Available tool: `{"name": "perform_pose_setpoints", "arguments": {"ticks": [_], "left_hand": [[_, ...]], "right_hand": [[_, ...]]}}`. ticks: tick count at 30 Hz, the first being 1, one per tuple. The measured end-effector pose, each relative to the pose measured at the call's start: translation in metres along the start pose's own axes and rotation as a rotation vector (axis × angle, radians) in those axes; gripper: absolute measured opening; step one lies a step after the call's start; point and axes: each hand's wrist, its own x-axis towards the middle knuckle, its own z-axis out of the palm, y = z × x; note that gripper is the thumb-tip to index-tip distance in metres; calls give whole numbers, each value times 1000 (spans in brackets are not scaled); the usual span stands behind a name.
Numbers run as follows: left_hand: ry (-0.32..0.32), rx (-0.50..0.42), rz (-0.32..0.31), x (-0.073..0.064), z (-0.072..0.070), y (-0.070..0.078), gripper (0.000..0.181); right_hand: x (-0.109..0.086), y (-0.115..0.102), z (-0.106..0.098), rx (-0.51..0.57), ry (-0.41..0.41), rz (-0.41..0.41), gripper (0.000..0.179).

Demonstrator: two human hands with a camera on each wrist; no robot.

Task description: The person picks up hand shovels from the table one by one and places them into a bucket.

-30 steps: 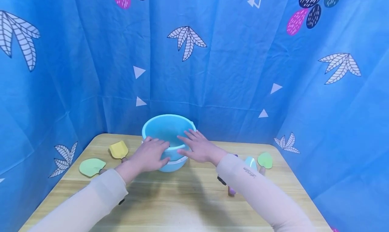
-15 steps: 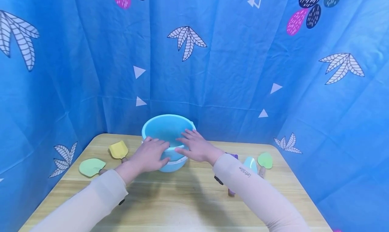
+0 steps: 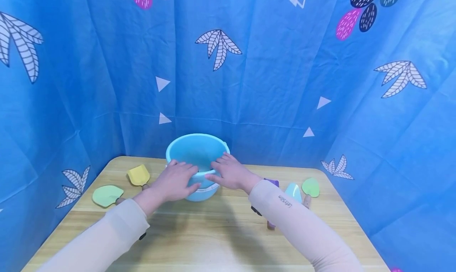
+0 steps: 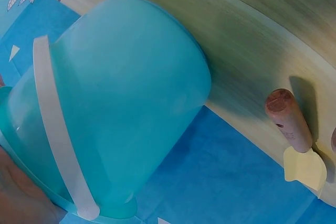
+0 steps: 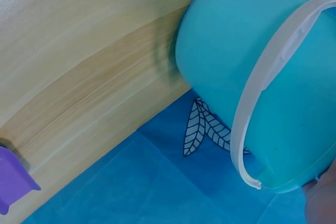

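Observation:
A light blue bucket [image 3: 196, 147] stands upright at the back of the wooden table, with its white handle [image 4: 58, 124] hanging down on the near side. My left hand [image 3: 174, 181] grips the near left part of the rim, fingers over the edge and thumb outside. On the right part of the rim, my right hand [image 3: 231, 173] holds on with fingers bent inward over the edge and thumb on the outer side. Only a bit of each hand shows at the border of its wrist view. The bucket's inner bottom is hidden.
Left of the bucket lie a yellow toy shovel [image 3: 139, 175] and a pale green one [image 3: 107, 195]. To the right are a purple toy tool [image 5: 14, 179], partly behind my sleeve, a light blue scoop [image 3: 293, 191] and a green shovel [image 3: 310, 187]. Blue curtain [image 3: 213, 94] surrounds the table.
My right hand has shifted slightly left, and its spread fingers have bent down over the bucket's rim. My left hand and the bucket have stayed in place.

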Motion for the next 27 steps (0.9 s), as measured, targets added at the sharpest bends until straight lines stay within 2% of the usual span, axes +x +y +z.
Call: {"name": "perform_pose_setpoints", "arguments": {"ticks": [4,12,27], "left_hand": [[-2,-10,6,-1,1,-1,38],[34,-38,7,-2,3,0,29],[23,-48,-1,-1,0,-1,26]], "right_hand": [[0,1,2,-2,-5,1,65],[0,1,2,-8,2,-4,65],[-1,-3,-2,-21,4,-5,58]]}}
